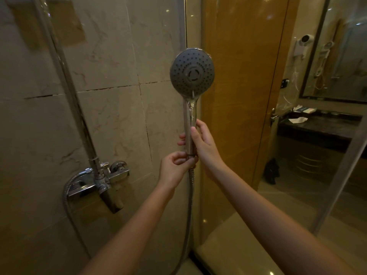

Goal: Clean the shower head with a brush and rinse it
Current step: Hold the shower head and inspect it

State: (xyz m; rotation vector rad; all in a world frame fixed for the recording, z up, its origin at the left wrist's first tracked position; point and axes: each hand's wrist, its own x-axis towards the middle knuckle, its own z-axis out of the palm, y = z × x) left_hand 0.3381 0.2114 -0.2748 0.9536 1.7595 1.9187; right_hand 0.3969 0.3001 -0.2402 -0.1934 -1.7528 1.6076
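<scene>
A right hand (205, 144) wraps the smooth chrome handle (190, 124) while the left hand (174, 165) pinches the top end of the ribbed metal hose (190, 205) at its base, holding the shower head (192, 72) upright before beige marble tiles (111, 116). Its round grey face is dotted with nozzles. No brush is visible, so scrubbing and rinsing seemingly remain.

Beige tile wall (111, 56), wooden door (238, 86), dark counter (317, 127) under mirror (341, 56) (dim light).
</scene>
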